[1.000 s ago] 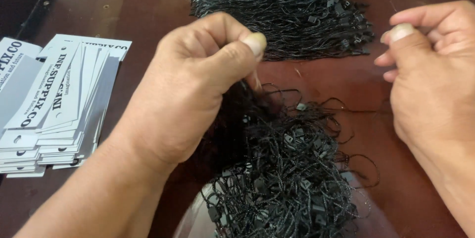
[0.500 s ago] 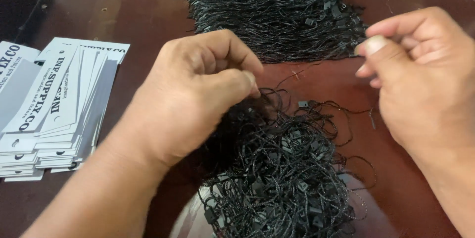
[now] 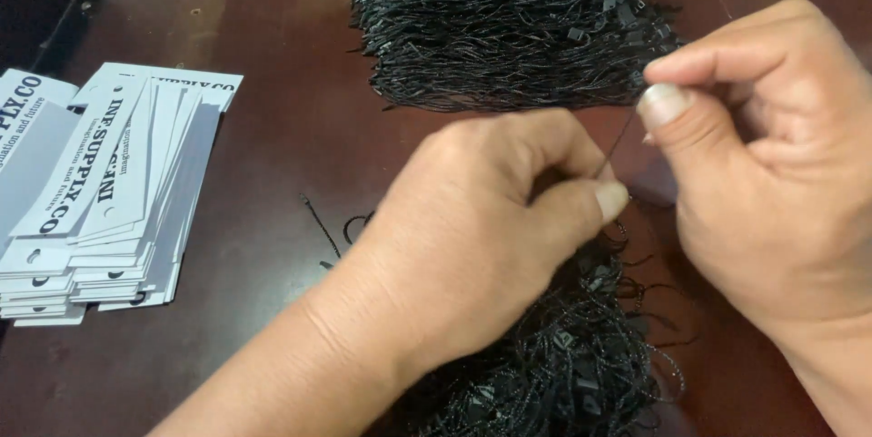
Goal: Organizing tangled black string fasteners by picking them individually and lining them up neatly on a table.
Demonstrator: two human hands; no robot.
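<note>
Resting on: a dark reddish-brown table (image 3: pixel 272 128) with a smooth, slightly glossy top is carrying everything, so the loose pieces are lying flat within easy reach of both hands.
Far pile: a wide heap of thin black string loops (image 3: pixel 509 28) is lying at the far side, the strands running mostly one way like a combed bundle, with small square plastic locks showing along its right edge.
Near pile: a tangled mass of the same black string loops (image 3: pixel 563 355) is sitting just under the hands, curlier and messier, close enough to be picked from.
Tags: a fanned stack of white card tags (image 3: pixel 109 201) is lying at the left edge, long flat rectangles with dark print and a punched hole near one end, overlapping so each edge is showing.
Right hand: the right hand (image 3: pixel 772 192) is hovering over the table's right side, thumb and forefinger pressed together on the upper end of one string, the other fingers curled in.
Left hand: the left hand (image 3: pixel 472 228) is lying over the near pile, thumb and forefinger pinching the lower end.
Single string: the single string (image 3: pixel 618 142) is being held taut and slanted between the two pinches, apart from the piles.
Stray piece: a stray string (image 3: pixel 320 226) is lying alone on bare wood, left of the left hand.
</note>
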